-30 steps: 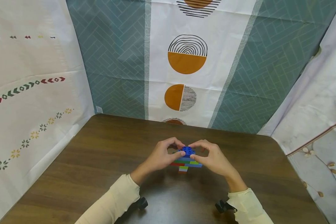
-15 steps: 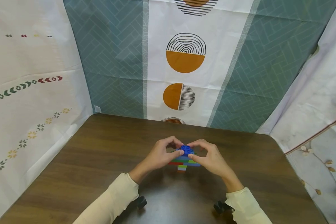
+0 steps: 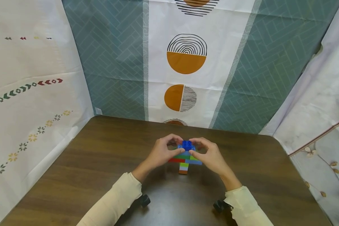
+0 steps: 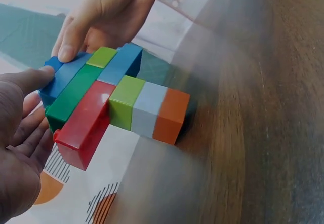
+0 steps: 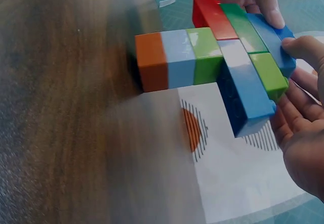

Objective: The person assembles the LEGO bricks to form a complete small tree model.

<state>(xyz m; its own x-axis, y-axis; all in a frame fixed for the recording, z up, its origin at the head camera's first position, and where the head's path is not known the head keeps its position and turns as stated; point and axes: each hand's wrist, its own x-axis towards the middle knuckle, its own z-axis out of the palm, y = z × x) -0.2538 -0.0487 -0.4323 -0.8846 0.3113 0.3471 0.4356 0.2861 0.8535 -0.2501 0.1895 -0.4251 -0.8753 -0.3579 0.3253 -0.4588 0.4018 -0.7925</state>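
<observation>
A structure of toy building blocks stands on the table, its narrow stem of lime [image 4: 126, 100], white [image 4: 149, 108] and orange [image 3: 183, 171] blocks at the bottom. Wider layers sit above: red [image 4: 83, 115] beside blue [image 5: 246, 84], then green [image 5: 244, 29] beside lime, then light blue [image 5: 266, 31]. A dark blue block [image 3: 187, 145] tops it. My left hand [image 3: 161, 153] and right hand [image 3: 214, 157] grip the upper layers from both sides, thumbs in front near the seam between the light blue and dark blue blocks. The fingers behind are partly hidden.
The brown wooden table [image 3: 115, 144] extends around the structure. A patterned cloth [image 3: 186, 62] hangs behind its far edge, with white printed cloths at the left [image 3: 34, 94] and right [image 3: 322, 125]. Black wrist-worn devices [image 3: 145, 200] show below the sleeves.
Both hands and the top of the structure have moved up a little in the head view, and more of its front and stem shows. The grip stays the same.
</observation>
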